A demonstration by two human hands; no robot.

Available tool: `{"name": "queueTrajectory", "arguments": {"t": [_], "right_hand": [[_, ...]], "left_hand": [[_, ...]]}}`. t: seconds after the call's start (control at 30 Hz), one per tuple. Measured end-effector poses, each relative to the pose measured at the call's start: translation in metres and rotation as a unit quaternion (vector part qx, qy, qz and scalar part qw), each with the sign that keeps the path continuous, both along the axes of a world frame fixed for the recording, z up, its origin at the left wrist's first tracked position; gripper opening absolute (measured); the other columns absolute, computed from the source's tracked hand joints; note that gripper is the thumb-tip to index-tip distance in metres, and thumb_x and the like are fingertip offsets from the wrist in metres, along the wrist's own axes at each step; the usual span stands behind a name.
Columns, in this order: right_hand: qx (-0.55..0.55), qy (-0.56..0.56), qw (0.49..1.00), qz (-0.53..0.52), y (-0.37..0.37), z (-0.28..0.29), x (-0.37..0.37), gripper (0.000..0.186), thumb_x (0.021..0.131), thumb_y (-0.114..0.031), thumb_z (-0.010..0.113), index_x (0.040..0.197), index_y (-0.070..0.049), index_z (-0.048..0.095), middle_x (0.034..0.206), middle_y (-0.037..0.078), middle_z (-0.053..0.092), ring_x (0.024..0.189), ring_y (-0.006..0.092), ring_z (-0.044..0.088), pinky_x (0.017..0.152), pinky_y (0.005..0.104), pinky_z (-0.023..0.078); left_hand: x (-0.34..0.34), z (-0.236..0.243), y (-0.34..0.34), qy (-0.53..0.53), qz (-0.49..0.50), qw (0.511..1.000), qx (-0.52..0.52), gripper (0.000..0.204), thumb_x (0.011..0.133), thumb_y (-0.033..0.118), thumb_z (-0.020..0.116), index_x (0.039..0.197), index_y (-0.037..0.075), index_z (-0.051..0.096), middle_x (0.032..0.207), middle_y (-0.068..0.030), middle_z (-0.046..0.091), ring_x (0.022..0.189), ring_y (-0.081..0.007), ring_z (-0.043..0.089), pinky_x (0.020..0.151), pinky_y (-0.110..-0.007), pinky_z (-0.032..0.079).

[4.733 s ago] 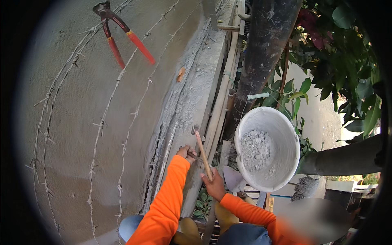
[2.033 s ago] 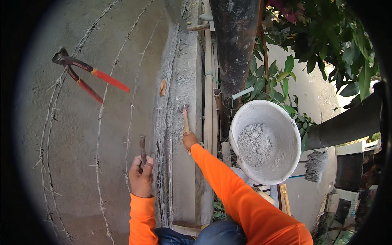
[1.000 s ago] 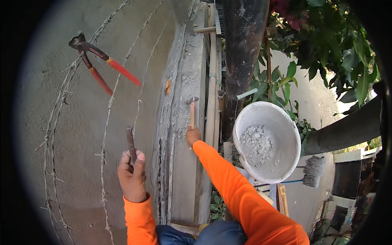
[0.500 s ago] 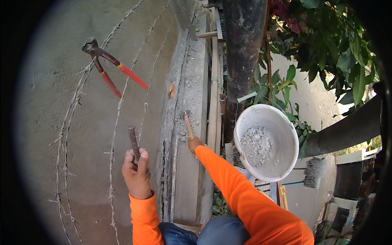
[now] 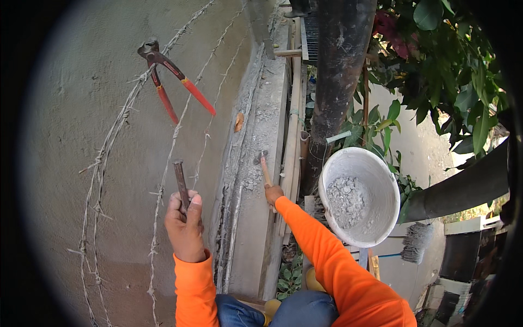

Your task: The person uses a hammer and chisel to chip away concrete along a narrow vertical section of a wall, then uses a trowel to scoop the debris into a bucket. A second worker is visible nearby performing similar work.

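Observation:
My left hand [image 5: 184, 224] holds a rusty metal chisel [image 5: 180, 179] upright, left of the grey concrete ledge [image 5: 250, 261]. My right hand [image 5: 274, 194] grips a wooden-handled hammer [image 5: 265, 171]; its head rests on or just above loose grey rubble along the ledge. A cracked groove [image 5: 223, 256] runs down the ledge's left side. Red-handled pincers [image 5: 197, 95] hang on barbed wire [image 5: 127, 111] strung across the grey rendered wall [image 5: 71, 163] at the upper left.
A white bucket [image 5: 376, 201] holding grey debris stands right of my right hand. Dark pipes [image 5: 338, 76], long wooden strips [image 5: 294, 131] and leafy branches [image 5: 474, 103] border the ledge. A mop head [image 5: 417, 242] is at lower right, with my knees [image 5: 302, 310] below.
My left hand has lifted the chisel from the ledge and moved left. My right hand reaches farther up the ledge with the hammer. The view has shifted slightly.

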State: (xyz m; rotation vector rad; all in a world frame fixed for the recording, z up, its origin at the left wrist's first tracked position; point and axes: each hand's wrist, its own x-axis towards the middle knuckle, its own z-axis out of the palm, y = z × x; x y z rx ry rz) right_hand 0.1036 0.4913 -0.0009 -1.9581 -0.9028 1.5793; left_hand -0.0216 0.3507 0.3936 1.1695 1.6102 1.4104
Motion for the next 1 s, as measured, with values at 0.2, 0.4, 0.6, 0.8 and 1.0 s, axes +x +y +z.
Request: {"name": "queueTrajectory", "arguments": {"t": [0.2, 0.4, 0.6, 0.8, 1.0], "right_hand": [[-0.016, 0.004, 1.0, -0.014, -0.011, 0.032, -0.005, 0.053, 0.102, -0.042, 0.053, 0.118, 0.008, 0.062, 0.095, 0.026, 0.07, 0.07, 0.039, 0.071, 0.059, 0.0493, 0.055], [-0.008, 0.032, 0.998, -0.049, -0.001, 0.012, -0.002, 0.052, 0.102, -0.041, 0.054, 0.121, 0.007, 0.062, 0.108, 0.029, 0.069, 0.092, 0.0418, 0.071, 0.074, 0.0498, 0.056], [-0.02, 0.0, 0.99, -0.14, 0.056, -0.004, 0.011, 0.052, 0.102, -0.042, 0.053, 0.118, 0.006, 0.064, 0.116, 0.031, 0.067, 0.106, 0.0421, 0.068, 0.078, 0.0521, 0.055], [-0.019, 0.048, 0.986, -0.157, 0.051, 0.004, 0.025, 0.051, 0.101, -0.042, 0.054, 0.117, 0.006, 0.065, 0.097, 0.025, 0.071, 0.08, 0.0408, 0.071, 0.065, 0.0514, 0.056], [-0.083, 0.045, 0.989, -0.113, 0.046, 0.008, 0.022, 0.052, 0.099, -0.043, 0.054, 0.116, 0.005, 0.065, 0.091, 0.025, 0.07, 0.071, 0.0418, 0.07, 0.06, 0.051, 0.055]], "left_hand": [[0.0, 0.001, -0.005, -0.019, -0.008, 1.0, -0.007, 0.012, 0.099, 0.019, 0.067, 0.102, 0.009, 0.06, 0.065, 0.0116, 0.04, 0.051, 0.0011, 0.032, 0.046, -0.019, 0.023], [-0.003, 0.003, -0.007, -0.013, -0.001, 1.0, 0.007, 0.015, 0.099, 0.021, 0.066, 0.106, 0.009, 0.059, 0.063, 0.0114, 0.041, 0.049, 0.0018, 0.031, 0.044, -0.018, 0.024], [-0.011, 0.015, -0.024, -0.002, 0.027, 1.0, -0.006, 0.014, 0.099, 0.018, 0.067, 0.105, 0.008, 0.06, 0.068, 0.01, 0.046, 0.051, 0.0012, 0.034, 0.046, -0.018, 0.023], [-0.007, 0.013, -0.013, -0.014, 0.034, 0.999, 0.037, 0.013, 0.099, 0.018, 0.066, 0.106, 0.008, 0.06, 0.067, 0.01, 0.046, 0.051, 0.001, 0.035, 0.045, -0.019, 0.024], [-0.001, 0.01, -0.008, -0.014, 0.012, 1.0, 0.019, 0.015, 0.099, 0.019, 0.067, 0.106, 0.008, 0.06, 0.067, 0.0103, 0.046, 0.051, 0.001, 0.034, 0.045, -0.018, 0.024]]}}
